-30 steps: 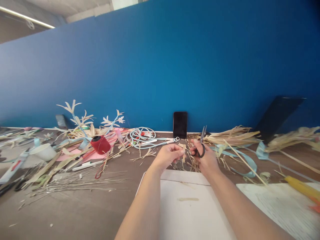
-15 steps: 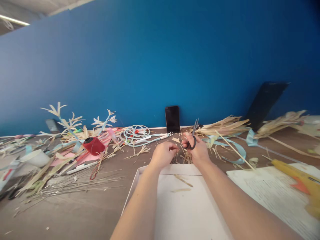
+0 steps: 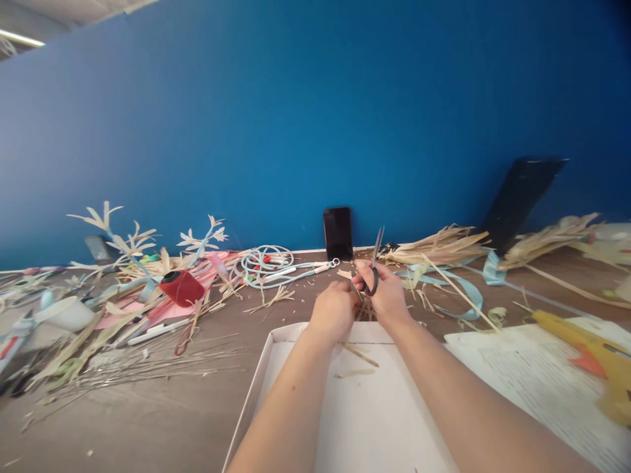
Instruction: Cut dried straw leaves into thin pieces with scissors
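My right hand point(image 3: 387, 292) is closed round a pair of scissors point(image 3: 375, 272), its black handles in the fingers and its blades pointing up. Close beside it, my left hand point(image 3: 336, 309) has its fingers curled together near the right fingertips. What those fingers hold, if anything, is too small to make out. Both hands are over the far edge of a shallow white box lid point(image 3: 374, 407), in which a few dry husk strips point(image 3: 359, 355) lie. Small straw-coloured scraps are scattered on the table around the hands.
A black phone point(image 3: 338, 234) leans on the blue wall. At left are husk flowers point(image 3: 133, 242), a red spool point(image 3: 181, 288), a white cup point(image 3: 68, 313) and thin wires point(image 3: 162, 361). To the right lie husk bundles point(image 3: 438, 246), blue ribbon point(image 3: 468, 295), printed paper point(image 3: 517, 368) and a yellow glue gun point(image 3: 582, 341).
My left hand has moved right, up against the right hand's fingers. The scissors have shifted slightly left and remain in my right hand. The view has turned a little.
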### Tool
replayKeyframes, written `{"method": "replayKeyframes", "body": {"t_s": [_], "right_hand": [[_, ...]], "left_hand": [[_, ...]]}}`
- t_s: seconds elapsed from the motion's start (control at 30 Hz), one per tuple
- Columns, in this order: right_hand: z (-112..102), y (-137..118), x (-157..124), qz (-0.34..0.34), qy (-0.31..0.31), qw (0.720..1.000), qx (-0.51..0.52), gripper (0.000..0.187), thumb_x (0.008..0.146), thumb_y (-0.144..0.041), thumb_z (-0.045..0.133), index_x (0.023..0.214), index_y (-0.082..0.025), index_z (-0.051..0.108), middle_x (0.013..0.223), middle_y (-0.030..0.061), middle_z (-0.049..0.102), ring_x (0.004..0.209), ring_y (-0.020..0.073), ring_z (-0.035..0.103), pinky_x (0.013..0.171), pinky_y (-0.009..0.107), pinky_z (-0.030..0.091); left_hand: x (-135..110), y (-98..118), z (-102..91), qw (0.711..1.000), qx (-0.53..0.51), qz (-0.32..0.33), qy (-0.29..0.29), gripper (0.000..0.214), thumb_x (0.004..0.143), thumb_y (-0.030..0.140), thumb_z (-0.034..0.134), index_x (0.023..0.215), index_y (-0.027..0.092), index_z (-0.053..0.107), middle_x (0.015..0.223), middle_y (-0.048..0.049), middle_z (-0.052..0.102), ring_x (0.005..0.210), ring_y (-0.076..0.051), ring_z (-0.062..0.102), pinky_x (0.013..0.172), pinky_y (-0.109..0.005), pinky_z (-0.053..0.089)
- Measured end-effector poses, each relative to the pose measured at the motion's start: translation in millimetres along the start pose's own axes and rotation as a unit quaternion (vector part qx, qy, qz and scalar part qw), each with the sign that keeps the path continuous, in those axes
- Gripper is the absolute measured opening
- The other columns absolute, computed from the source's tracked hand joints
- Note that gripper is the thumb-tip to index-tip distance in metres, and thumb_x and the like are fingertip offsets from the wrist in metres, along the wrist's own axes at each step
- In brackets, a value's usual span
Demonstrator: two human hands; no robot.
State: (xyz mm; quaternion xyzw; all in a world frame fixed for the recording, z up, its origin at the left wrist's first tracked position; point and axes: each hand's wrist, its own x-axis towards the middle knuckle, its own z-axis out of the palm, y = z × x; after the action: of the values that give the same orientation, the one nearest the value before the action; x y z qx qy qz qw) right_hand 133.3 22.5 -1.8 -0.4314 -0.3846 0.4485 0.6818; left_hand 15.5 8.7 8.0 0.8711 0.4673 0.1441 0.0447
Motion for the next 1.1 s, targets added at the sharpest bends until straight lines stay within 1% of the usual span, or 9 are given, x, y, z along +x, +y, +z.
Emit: {"method": "replayKeyframes", "body": {"t_s": [0.17,0.37,0.53,0.63,0.7,0.87,0.97,1.03,1.1], "right_hand": [[0,-1,-1,-0.02,-0.004,1.0,-0.008,0.039,0.064,-0.048,0.069,0.087,-0.016,0.065,0.057,0.0005,0.063,0.047,0.0106,0.054,0.044,0.021,0.04],[0,-3,-1,-0.021,0.007,1.0,-0.011,0.041,0.062,-0.051,0.069,0.085,-0.017,0.065,0.057,-0.0003,0.063,0.045,0.0092,0.053,0.042,0.02,0.038],[1,-8,-2,-0.011,0.024,1.0,-0.013,0.039,0.064,-0.05,0.068,0.085,-0.016,0.065,0.057,0.0003,0.062,0.046,0.0097,0.054,0.039,0.018,0.035],[0,-10,-2,-0.011,0.033,0.999,-0.016,0.038,0.066,-0.049,0.068,0.086,-0.016,0.064,0.059,0.0008,0.063,0.048,0.0098,0.054,0.037,0.017,0.034],[-1,-10,-2,-0.011,0.035,0.999,-0.022,0.039,0.066,-0.049,0.067,0.087,-0.016,0.064,0.059,0.0011,0.063,0.047,0.01,0.054,0.037,0.017,0.034],[-2,-7,-1,-0.014,0.028,0.999,-0.041,0.043,0.066,-0.051,0.066,0.09,-0.015,0.065,0.061,0.0029,0.065,0.048,0.0114,0.056,0.038,0.019,0.037],[-2,-5,1,-0.006,0.03,0.999,-0.045,0.044,0.066,-0.05,0.066,0.094,-0.016,0.065,0.064,0.0037,0.067,0.05,0.0121,0.057,0.042,0.02,0.04],[-2,-4,2,0.0,0.047,0.998,-0.044,0.045,0.065,-0.048,0.067,0.097,-0.017,0.064,0.067,0.0039,0.068,0.053,0.0128,0.059,0.045,0.021,0.042],[-2,-2,4,-0.005,0.074,0.996,-0.04,0.046,0.065,-0.046,0.068,0.1,-0.017,0.063,0.071,0.0044,0.068,0.058,0.0137,0.06,0.049,0.023,0.045]], "left_hand": [[1,-3,0.7,0.999,0.011,0.03,-0.004,0.019,0.079,0.018,0.045,0.074,0.018,0.064,0.087,-0.008,0.059,0.083,-0.02,0.049,0.077,-0.031,0.039],[1,-5,-0.3,0.999,0.009,0.035,-0.011,0.02,0.08,0.016,0.042,0.078,0.015,0.062,0.088,-0.0108,0.058,0.082,-0.021,0.051,0.075,-0.032,0.04],[-2,-12,-1.0,1.0,0.006,-0.017,-0.012,0.019,0.081,0.016,0.04,0.086,0.014,0.058,0.084,-0.0114,0.06,0.078,-0.022,0.054,0.07,-0.031,0.04],[-3,-20,-4.3,0.998,0.002,-0.059,0.011,0.018,0.082,0.018,0.041,0.088,0.015,0.057,0.083,-0.0111,0.061,0.078,-0.023,0.055,0.069,-0.032,0.04],[-4,-24,-7.4,0.997,-0.007,-0.071,0.029,0.018,0.081,0.017,0.042,0.088,0.016,0.058,0.085,-0.0104,0.062,0.081,-0.023,0.055,0.071,-0.032,0.04],[-4,-26,-12.2,0.993,-0.031,-0.066,0.088,0.022,0.079,0.013,0.044,0.092,0.018,0.061,0.094,-0.0083,0.063,0.091,-0.021,0.053,0.08,-0.031,0.04],[-4,-25,-11.9,0.991,-0.049,-0.066,0.109,0.027,0.079,0.012,0.043,0.097,0.019,0.062,0.097,-0.0077,0.063,0.093,-0.02,0.053,0.082,-0.032,0.04],[-3,-23,-11.1,0.987,-0.081,-0.07,0.122,0.029,0.079,0.011,0.044,0.1,0.02,0.062,0.097,-0.0077,0.062,0.094,-0.02,0.052,0.085,-0.033,0.039],[-2,-22,-10.5,0.973,-0.167,-0.078,0.141,0.029,0.078,0.011,0.047,0.101,0.02,0.062,0.095,-0.0072,0.062,0.093,-0.019,0.053,0.085,-0.032,0.039]]}}
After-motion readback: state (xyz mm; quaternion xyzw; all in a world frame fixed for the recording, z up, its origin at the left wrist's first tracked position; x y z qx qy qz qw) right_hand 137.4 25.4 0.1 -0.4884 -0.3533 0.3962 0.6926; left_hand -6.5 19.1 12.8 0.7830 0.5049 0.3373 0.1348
